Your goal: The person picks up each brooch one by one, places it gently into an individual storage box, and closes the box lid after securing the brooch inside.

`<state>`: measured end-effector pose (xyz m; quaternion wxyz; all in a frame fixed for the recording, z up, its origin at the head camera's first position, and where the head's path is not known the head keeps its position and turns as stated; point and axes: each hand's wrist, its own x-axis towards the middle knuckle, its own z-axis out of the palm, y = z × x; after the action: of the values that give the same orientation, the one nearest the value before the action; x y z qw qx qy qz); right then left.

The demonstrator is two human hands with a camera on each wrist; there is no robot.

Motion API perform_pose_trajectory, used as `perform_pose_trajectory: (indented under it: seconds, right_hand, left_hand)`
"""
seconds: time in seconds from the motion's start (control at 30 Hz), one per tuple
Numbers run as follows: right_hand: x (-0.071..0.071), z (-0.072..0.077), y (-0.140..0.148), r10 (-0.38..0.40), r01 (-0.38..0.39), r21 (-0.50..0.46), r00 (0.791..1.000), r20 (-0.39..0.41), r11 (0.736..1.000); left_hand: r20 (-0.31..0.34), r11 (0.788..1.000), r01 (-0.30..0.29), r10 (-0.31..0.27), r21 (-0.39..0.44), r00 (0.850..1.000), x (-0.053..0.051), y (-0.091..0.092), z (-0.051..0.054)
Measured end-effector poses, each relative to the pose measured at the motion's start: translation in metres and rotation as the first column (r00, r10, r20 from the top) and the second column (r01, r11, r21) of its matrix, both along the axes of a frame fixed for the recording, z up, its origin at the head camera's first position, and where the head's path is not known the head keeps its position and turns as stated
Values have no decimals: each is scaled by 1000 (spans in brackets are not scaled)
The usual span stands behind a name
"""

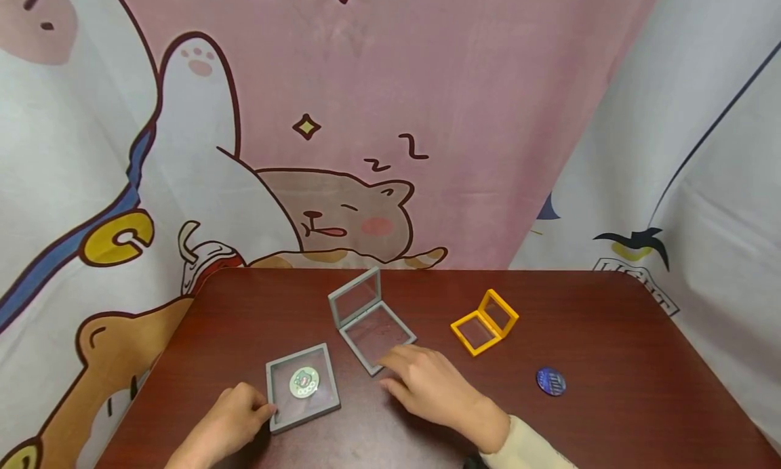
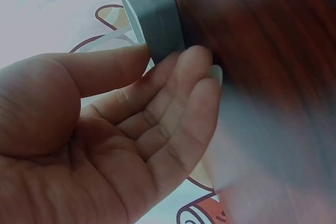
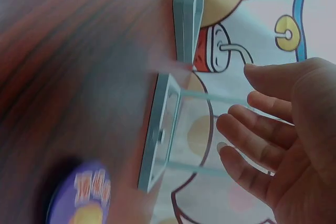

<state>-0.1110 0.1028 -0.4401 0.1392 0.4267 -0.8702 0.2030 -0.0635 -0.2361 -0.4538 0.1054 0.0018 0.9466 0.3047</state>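
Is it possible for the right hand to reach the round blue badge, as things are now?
Probably yes: the right hand seems to hold nothing, and bare tabletop lies between it and the badge; the yellow frame stands farther back.

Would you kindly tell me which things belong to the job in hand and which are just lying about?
Seemingly involved:
closed gray display frame, pinched by left hand
pale badge inside
open gray display frame near right hand

Seemingly lying about:
open yellow display frame
blue badge
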Motion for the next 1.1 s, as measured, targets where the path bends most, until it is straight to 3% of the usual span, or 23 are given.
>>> perform_pose_trajectory:
  seconds: [0.23, 0.47, 0.67, 0.87, 1.1]
  right_hand:
    - [2, 3, 28, -47, 48, 7, 999, -21, 999]
    - [6, 3, 53, -118, 117, 47, 993, 17, 992]
    - [11, -3, 70, -148, 147, 52, 989, 9, 988]
    - [14, -10, 81, -158, 159, 63, 987, -20, 985]
    - [19, -15, 88, -175, 173, 113, 985, 7, 978]
  left_hand:
    - [14, 999, -18, 18, -35, 1000, -3, 3, 3]
    - [-13, 997, -22, 21, -77, 1000, -4, 6, 5]
    - [10, 989, -50, 52, -136, 999, -8, 8, 15]
    - [-85, 979, -72, 57, -192, 995, -12, 15, 24]
    - [-175, 982, -74, 43, -174, 984, -20, 28, 29]
